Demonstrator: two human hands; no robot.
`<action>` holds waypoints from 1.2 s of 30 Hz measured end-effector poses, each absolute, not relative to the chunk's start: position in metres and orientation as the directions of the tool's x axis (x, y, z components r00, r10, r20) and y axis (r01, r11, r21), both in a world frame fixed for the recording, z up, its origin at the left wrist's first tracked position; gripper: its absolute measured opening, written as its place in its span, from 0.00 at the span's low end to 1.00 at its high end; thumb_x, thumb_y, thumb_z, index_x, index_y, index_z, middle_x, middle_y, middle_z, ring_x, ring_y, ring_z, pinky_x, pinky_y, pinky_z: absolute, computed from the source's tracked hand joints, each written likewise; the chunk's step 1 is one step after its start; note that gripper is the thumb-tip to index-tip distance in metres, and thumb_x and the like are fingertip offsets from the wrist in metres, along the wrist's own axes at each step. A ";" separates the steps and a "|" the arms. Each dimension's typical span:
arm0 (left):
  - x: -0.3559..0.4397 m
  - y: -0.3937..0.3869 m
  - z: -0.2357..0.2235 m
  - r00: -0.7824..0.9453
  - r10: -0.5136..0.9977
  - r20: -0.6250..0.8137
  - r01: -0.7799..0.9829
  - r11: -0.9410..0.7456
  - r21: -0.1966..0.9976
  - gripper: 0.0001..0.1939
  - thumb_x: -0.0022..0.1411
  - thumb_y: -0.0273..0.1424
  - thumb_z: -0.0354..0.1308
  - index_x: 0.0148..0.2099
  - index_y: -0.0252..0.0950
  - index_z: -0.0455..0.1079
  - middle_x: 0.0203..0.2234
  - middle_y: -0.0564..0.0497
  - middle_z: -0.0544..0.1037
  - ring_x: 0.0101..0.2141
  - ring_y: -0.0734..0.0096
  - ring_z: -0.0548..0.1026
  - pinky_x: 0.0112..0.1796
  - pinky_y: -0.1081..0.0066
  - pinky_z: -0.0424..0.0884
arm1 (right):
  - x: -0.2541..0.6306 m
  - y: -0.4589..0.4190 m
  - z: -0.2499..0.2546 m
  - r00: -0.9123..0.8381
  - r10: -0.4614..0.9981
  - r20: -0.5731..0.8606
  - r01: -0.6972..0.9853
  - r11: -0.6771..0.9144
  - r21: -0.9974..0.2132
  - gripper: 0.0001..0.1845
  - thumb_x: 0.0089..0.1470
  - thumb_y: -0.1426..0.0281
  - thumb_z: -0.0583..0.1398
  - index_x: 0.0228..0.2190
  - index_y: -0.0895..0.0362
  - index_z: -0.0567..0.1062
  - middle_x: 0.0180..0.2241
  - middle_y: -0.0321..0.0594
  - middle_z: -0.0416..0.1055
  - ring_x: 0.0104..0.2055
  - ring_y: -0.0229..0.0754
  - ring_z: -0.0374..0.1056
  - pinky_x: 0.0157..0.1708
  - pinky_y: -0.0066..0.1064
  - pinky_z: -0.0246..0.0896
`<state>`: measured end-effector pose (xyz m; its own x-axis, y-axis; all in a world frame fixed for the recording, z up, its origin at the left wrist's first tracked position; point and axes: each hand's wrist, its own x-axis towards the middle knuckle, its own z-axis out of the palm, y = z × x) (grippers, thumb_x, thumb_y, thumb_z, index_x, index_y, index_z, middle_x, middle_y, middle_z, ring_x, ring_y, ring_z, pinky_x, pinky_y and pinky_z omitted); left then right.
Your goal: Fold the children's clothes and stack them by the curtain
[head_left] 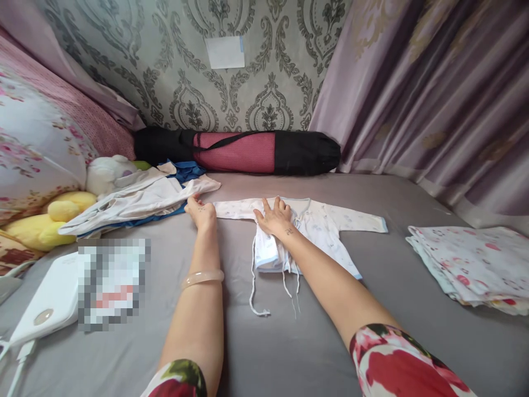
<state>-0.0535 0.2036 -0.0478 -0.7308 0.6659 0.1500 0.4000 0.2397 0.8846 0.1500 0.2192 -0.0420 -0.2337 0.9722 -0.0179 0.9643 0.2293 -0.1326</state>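
- Head view: a small white cotton baby shirt with pale-blue trim and long tie strings (318,223) lies spread on the grey bed sheet (289,342), just above the centre of the frame; its long axis runs sleeve to sleeve, from 9 o'clock to 3 o'clock.
- The right hand (275,216) rests flat and released on the shirt's chest, fingers spread toward 12 o'clock, pinning the cloth rather than gripping it. A folded-over part of the body bunches just below it, at 6 o'clock.
- The left hand (201,211), with a clear bangle (202,277) on the wrist, is curled at the tip of the near sleeve, at 9 o'clock from the right hand; whether it pinches the cuff cannot be told.
- The far sleeve stretches free toward 3 o'clock, so the right hand is the nearer one to it.
- A heap of white and blue garments (140,201) lies at 10 o'clock, a folded floral cloth stack (471,267) at 3 o'clock, and a black-and-pink rolled mat bag (239,150) at 12 o'clock.
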 end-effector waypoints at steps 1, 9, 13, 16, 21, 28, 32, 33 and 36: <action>-0.054 0.202 -0.045 -0.747 0.642 0.176 0.422 0.252 0.871 0.28 0.57 0.23 0.50 0.60 0.29 0.55 0.53 0.38 0.66 0.55 0.53 0.65 0.53 0.60 0.64 | 0.150 0.220 -0.041 -0.232 0.972 -0.037 0.965 0.225 -0.138 0.37 0.63 0.47 0.41 0.66 0.53 0.52 0.68 0.56 0.43 0.66 0.60 0.44 0.58 0.49 0.38; -0.006 0.206 -0.037 -0.188 0.953 0.237 0.680 -0.048 0.732 0.17 0.60 0.23 0.47 0.46 0.35 0.73 0.44 0.45 0.78 0.46 0.65 0.74 0.50 0.67 0.66 | 0.156 0.221 -0.031 -0.257 0.959 -0.123 0.958 0.235 -0.165 0.38 0.63 0.48 0.39 0.67 0.53 0.50 0.68 0.55 0.41 0.68 0.58 0.40 0.60 0.47 0.37; 0.012 0.204 -0.052 0.003 0.990 0.144 0.811 -0.086 0.579 0.18 0.63 0.26 0.47 0.51 0.39 0.71 0.54 0.44 0.73 0.58 0.59 0.66 0.59 0.57 0.56 | 0.155 0.219 -0.035 -0.239 0.967 -0.084 0.964 0.226 -0.138 0.37 0.64 0.49 0.39 0.67 0.53 0.50 0.68 0.56 0.42 0.67 0.58 0.41 0.60 0.47 0.38; 0.006 0.202 -0.059 -0.121 0.987 0.107 0.860 0.050 0.507 0.18 0.64 0.29 0.48 0.54 0.40 0.69 0.60 0.42 0.66 0.62 0.52 0.58 0.61 0.47 0.48 | 0.154 0.219 -0.039 -0.239 0.969 -0.065 0.964 0.229 -0.134 0.36 0.64 0.49 0.40 0.66 0.52 0.51 0.68 0.55 0.43 0.67 0.58 0.43 0.59 0.47 0.39; -0.013 0.200 -0.058 -0.346 0.927 0.146 0.847 0.242 0.473 0.20 0.59 0.22 0.49 0.53 0.36 0.70 0.57 0.35 0.68 0.61 0.46 0.59 0.59 0.41 0.48 | 0.155 0.221 -0.037 -0.241 0.966 -0.090 0.962 0.225 -0.152 0.36 0.64 0.49 0.40 0.67 0.52 0.50 0.69 0.54 0.40 0.68 0.57 0.41 0.60 0.47 0.38; -0.007 0.198 -0.035 -0.335 0.905 0.263 0.772 0.103 0.628 0.20 0.58 0.20 0.49 0.52 0.31 0.70 0.49 0.38 0.75 0.51 0.56 0.71 0.55 0.56 0.60 | 0.188 0.221 0.001 -0.339 0.938 -0.075 0.873 0.284 -0.396 0.31 0.66 0.55 0.41 0.65 0.54 0.55 0.66 0.49 0.52 0.66 0.53 0.49 0.60 0.42 0.46; 0.010 0.199 -0.008 -0.252 0.926 0.283 0.677 -0.040 0.735 0.16 0.58 0.22 0.50 0.46 0.29 0.74 0.41 0.40 0.79 0.44 0.63 0.75 0.48 0.66 0.67 | 0.228 0.198 0.022 -0.302 0.952 0.053 0.855 0.296 -0.425 0.18 0.61 0.67 0.51 0.47 0.58 0.75 0.48 0.47 0.74 0.51 0.48 0.68 0.49 0.31 0.59; 0.016 0.197 0.001 -0.206 0.937 0.283 0.658 -0.081 0.748 0.15 0.57 0.23 0.51 0.44 0.29 0.74 0.38 0.41 0.79 0.41 0.64 0.75 0.45 0.67 0.69 | 0.238 0.191 0.024 -0.297 0.955 0.021 0.855 0.275 -0.439 0.15 0.60 0.68 0.52 0.40 0.58 0.77 0.42 0.47 0.77 0.46 0.46 0.71 0.45 0.30 0.62; 0.042 0.183 0.027 0.014 0.973 0.230 0.627 -0.188 0.756 0.14 0.56 0.25 0.52 0.42 0.31 0.75 0.31 0.45 0.79 0.34 0.68 0.76 0.39 0.69 0.71 | 0.257 0.172 0.021 -0.297 0.938 -0.181 0.853 0.175 -0.491 0.11 0.56 0.69 0.56 0.27 0.59 0.77 0.27 0.44 0.77 0.31 0.43 0.74 0.34 0.28 0.65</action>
<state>0.0422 0.1833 0.0274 0.0137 0.9731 0.2300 0.6266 -0.1876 0.7564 0.2574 0.1718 0.0210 -0.2965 0.9378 -0.1805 0.8535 0.1754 -0.4908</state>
